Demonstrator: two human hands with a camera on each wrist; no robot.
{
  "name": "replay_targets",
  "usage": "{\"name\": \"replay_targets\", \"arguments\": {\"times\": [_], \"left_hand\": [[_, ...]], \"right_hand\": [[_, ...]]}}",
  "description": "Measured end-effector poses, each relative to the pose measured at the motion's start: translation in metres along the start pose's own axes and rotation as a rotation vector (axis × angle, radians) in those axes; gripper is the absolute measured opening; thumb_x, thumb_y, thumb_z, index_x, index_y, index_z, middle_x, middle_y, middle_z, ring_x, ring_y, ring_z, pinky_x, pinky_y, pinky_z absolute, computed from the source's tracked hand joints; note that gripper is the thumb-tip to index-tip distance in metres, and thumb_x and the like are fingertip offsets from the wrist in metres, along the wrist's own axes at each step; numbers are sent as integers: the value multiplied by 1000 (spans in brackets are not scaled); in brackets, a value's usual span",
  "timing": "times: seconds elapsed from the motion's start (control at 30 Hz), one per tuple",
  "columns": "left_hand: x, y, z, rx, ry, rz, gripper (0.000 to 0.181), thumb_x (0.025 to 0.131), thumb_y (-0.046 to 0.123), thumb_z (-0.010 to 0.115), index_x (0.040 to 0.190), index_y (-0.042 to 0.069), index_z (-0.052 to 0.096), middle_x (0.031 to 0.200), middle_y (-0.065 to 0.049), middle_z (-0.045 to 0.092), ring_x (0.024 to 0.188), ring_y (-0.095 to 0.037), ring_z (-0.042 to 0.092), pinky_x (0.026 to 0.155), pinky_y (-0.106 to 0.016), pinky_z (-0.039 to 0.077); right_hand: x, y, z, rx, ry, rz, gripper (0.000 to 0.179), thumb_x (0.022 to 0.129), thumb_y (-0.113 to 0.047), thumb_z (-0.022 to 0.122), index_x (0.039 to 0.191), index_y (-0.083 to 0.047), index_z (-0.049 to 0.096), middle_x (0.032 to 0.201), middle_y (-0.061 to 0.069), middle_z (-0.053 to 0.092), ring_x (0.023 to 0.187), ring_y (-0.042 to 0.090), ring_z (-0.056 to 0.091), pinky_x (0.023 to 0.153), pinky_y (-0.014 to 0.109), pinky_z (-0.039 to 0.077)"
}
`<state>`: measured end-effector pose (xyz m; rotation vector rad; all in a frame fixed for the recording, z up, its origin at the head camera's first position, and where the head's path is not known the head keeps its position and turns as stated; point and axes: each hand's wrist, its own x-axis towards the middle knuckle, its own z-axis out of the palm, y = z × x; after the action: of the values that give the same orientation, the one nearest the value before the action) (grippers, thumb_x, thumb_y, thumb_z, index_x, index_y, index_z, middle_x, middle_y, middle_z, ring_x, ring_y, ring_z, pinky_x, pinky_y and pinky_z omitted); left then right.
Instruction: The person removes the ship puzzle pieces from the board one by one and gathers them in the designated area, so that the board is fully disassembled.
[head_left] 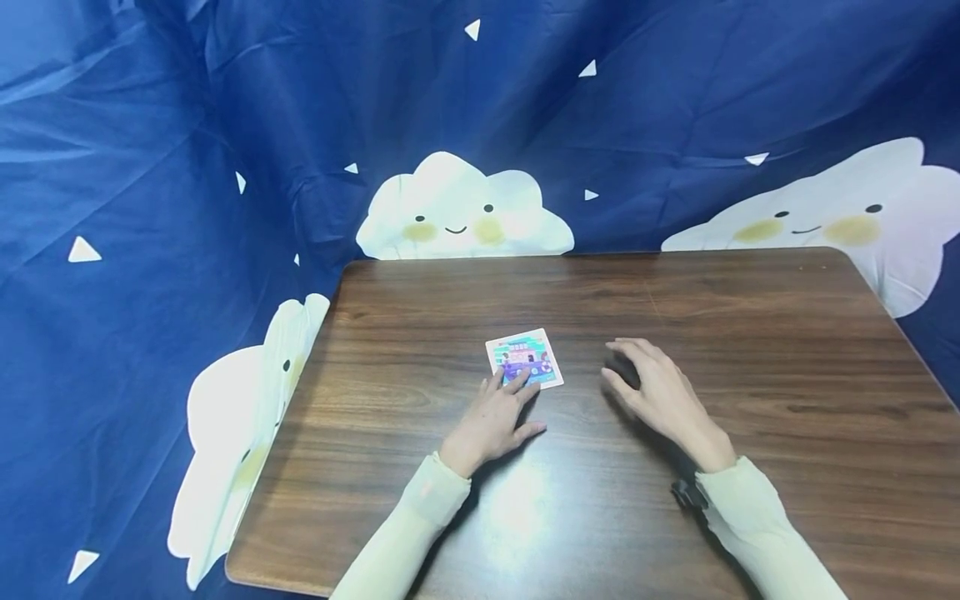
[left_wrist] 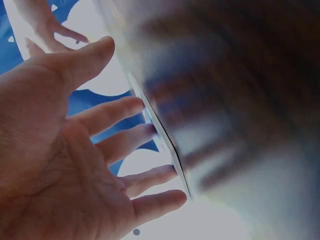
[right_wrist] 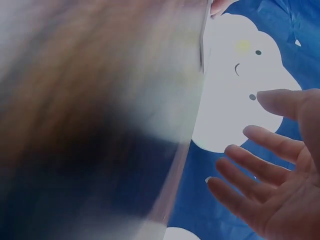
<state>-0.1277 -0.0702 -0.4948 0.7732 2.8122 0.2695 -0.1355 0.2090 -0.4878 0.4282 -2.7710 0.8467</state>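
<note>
A square, thin picture piece (head_left: 528, 354) with a white border and a colourful purple, pink and teal print lies flat on the wooden table. My left hand (head_left: 495, 417) rests its fingertips on the near edge of this piece, fingers spread and thumb held off to the side. In the left wrist view the piece (left_wrist: 159, 127) shows edge-on under the fingertips. Some way to the right of it, my right hand (head_left: 660, 392) hovers close over the table with nothing in it. Its fingers (right_wrist: 260, 167) are spread and slightly bent.
The dark brown wooden table (head_left: 787, 358) has rounded corners and a bright glare spot near its front. Behind and to the left hangs a blue cloth (head_left: 300, 100) with smiling white clouds (head_left: 465, 208) and small white triangles. A black band (head_left: 688, 495) sits at the right wrist.
</note>
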Motion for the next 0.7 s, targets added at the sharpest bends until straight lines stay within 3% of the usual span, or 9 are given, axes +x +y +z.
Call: {"name": "replay_targets", "arguments": {"times": [0.3, 0.5, 0.7], "left_hand": [[-3, 8, 3, -15, -29, 31, 70, 100, 55, 61, 159, 21, 45, 172, -5, 33, 157, -45, 29, 119, -69, 37], [-1, 9, 3, -55, -53, 24, 75, 97, 51, 69, 160, 22, 43, 174, -2, 28, 160, -44, 24, 110, -82, 34], [1, 8, 3, -73, -72, 28, 81, 93, 51, 74, 161, 24, 41, 175, 0, 26, 160, -44, 22, 109, -84, 33]], "right_hand": [[24, -14, 7, 54, -118, -23, 39, 103, -27, 66, 133, -1, 66, 130, 20, 71, 124, 42, 66, 104, 61, 52], [49, -15, 20, 99, -221, -81, 33, 102, -17, 66, 128, 3, 67, 126, 21, 72, 124, 40, 67, 107, 58, 52], [74, -10, 35, 81, -314, -149, 30, 100, -14, 69, 124, 3, 69, 121, 20, 73, 119, 39, 68, 104, 57, 53]]}}
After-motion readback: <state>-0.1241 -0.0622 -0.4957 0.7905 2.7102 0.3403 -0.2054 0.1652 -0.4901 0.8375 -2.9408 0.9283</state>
